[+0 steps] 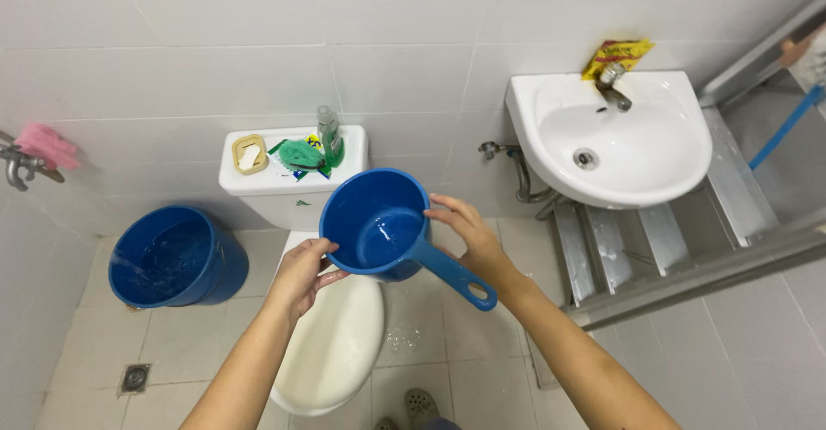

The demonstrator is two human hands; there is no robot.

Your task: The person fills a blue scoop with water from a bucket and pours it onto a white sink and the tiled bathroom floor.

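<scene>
We hold a blue water dipper (376, 222) in the air above the white toilet (334, 344), its open mouth tipped toward us so that we look straight into the bowl, which shows a little water pooled at the bottom, and its long handle slants down to our right with a hole at the end. Our left hand (301, 273) cups the lower left rim from beneath, fingers curled against the outer wall with the thumb lying along the edge. Our right hand (469, 236) grips the right rim where the handle joins, fingers folded over the top edge. Just behind the dipper stands the toilet tank (353, 150), its lid carrying a small cream soap dish (249, 154), a green scrubber (301, 153) and a clear bottle (327, 125). On the floor to the left sits a blue bucket (225, 268) holding water, with a floor drain (135, 378) near it on the pale tiles. A pink cloth (47, 144) hangs on the left wall. To the right, well apart, a white corner basin (680, 154) is fixed to the wall with a metal tap (612, 86) and a yellow sachet (619, 53) behind it.
</scene>
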